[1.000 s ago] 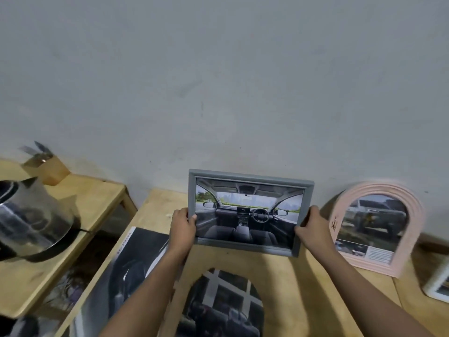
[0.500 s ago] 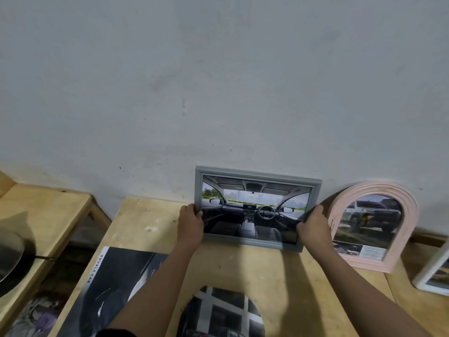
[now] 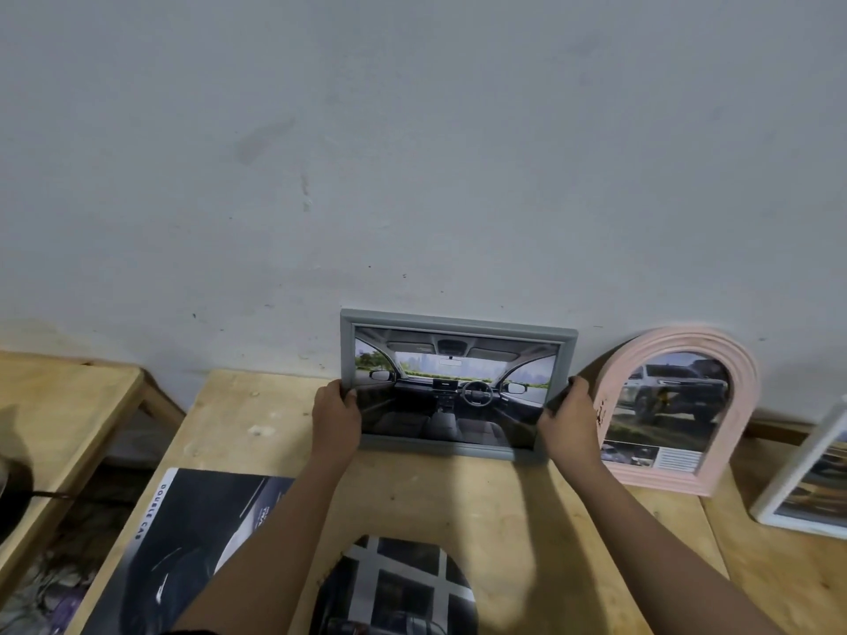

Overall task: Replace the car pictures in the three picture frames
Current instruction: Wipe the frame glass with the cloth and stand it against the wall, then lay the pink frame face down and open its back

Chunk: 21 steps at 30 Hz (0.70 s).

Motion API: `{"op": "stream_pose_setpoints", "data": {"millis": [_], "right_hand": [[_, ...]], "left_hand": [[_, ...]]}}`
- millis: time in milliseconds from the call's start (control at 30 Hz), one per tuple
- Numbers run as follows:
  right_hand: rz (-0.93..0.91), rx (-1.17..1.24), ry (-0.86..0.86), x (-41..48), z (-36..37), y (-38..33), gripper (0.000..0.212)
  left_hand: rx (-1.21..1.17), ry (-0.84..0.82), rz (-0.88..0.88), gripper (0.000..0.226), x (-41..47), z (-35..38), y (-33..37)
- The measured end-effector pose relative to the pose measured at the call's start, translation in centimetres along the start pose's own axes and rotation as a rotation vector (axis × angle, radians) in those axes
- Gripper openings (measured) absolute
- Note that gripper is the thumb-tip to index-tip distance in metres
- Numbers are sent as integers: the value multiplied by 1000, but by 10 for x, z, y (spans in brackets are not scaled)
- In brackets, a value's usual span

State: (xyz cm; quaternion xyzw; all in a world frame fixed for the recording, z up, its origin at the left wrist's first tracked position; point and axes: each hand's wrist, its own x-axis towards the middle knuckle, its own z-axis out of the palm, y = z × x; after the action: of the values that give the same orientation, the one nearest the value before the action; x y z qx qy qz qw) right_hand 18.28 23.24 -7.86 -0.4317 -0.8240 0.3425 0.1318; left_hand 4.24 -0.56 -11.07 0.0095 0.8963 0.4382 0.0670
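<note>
Our left hand (image 3: 337, 417) and right hand (image 3: 568, 419) each curl round a short side of the grey frame (image 3: 458, 324), gripping it firmly. It stands upright at the back of the wooden table (image 3: 256, 419), its top rail close to the wall (image 3: 412, 153) (touching or not, we cannot tell). We judge this the standing-up step for a refilled frame. Next it needs a steady lean, then a gentle let-go so it cannot slide. The frame is a matte moulded rectangle holding a glossy car-interior print (image 3: 451, 387). Just beside it leans a ribbed pink arched frame (image 3: 745, 391); further right is a white frame (image 3: 802, 528). Nearer us lie a dark brochure (image 3: 192, 533) and an arch-cut print (image 3: 398, 584).
</note>
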Motion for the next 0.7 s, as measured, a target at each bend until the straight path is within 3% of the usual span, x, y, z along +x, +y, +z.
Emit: {"op": "stream_pose_setpoints", "data": {"millis": [200, 267, 333, 433, 567, 700], "right_hand": [[-132, 127, 23, -28, -16, 16, 60], [-153, 213, 20, -45, -22, 31, 50], [-145, 309, 51, -56, -32, 54, 35], [-113, 311, 150, -54, -56, 98, 22], [84, 262, 221, -24, -95, 158, 17], [155, 65, 46, 12, -110, 202, 34]], "left_hand": [[-138, 246, -98, 38, -34, 8, 23], [-196, 367, -123, 34, -59, 19, 30], [-223, 388, -85, 26, -87, 37, 43], [-232, 216, 74, 19, -126, 74, 80], [-230, -79, 321, 16, -143, 128, 142], [-178, -159, 295, 33, -141, 171, 196]]}}
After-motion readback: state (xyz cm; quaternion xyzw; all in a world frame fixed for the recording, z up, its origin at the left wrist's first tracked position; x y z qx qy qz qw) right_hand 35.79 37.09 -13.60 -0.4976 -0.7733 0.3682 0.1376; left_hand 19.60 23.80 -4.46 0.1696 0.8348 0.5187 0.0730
